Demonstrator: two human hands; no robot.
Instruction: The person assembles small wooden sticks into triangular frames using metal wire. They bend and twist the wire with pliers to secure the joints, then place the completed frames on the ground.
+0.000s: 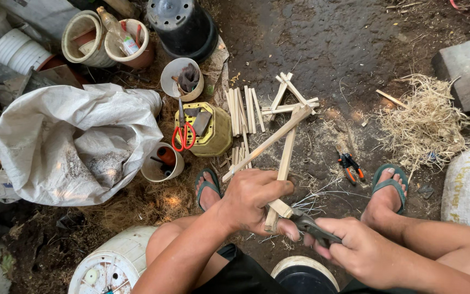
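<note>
Dark, damp dirt ground (322, 38) fills the frame, littered with shavings. At lower centre the left hand (254, 198) is clenched around a pair of wooden sticks (285, 158) joined at their far ends, its forearm coming up from the lower left. The right hand (363, 250), lower right, grips the handles of dark pliers (308, 224), whose nose seems to touch the near stick end, though the fingers partly hide it. More cut sticks (243, 109) lie at upper centre beside a yellow container (218, 136) with red scissors (183, 136). A white sack (55, 130) sits at left, a straw pile (425, 125) at right.
</note>
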